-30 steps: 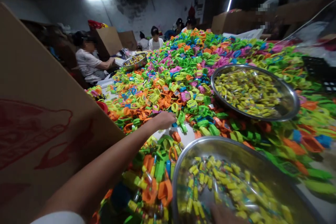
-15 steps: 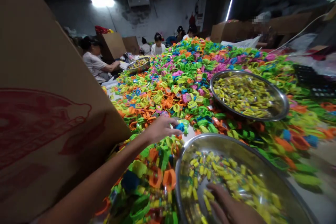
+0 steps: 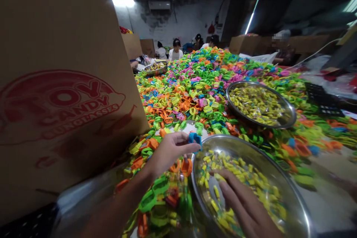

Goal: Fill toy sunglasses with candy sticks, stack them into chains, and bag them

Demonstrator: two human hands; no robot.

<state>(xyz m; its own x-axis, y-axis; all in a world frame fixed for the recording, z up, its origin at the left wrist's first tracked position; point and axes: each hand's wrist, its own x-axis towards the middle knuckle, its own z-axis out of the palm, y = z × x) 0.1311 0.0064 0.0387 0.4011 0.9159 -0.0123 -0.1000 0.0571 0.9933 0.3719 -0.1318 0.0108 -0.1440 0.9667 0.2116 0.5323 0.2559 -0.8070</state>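
The left hand (image 3: 170, 152) pinches a blue toy (image 3: 195, 139) mid-frame, its arm (image 3: 135, 189) reaching up from below. The right hand (image 3: 241, 197), half curled, is inside a bowl (image 3: 262, 154) of yellow sweets (image 3: 244, 171), lower right; I can't tell if it holds any.

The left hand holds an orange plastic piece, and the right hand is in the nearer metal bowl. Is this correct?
No: the head view shows the plastic piece in the left hand is blue, not orange. The right hand is in the nearer metal bowl, as you say.
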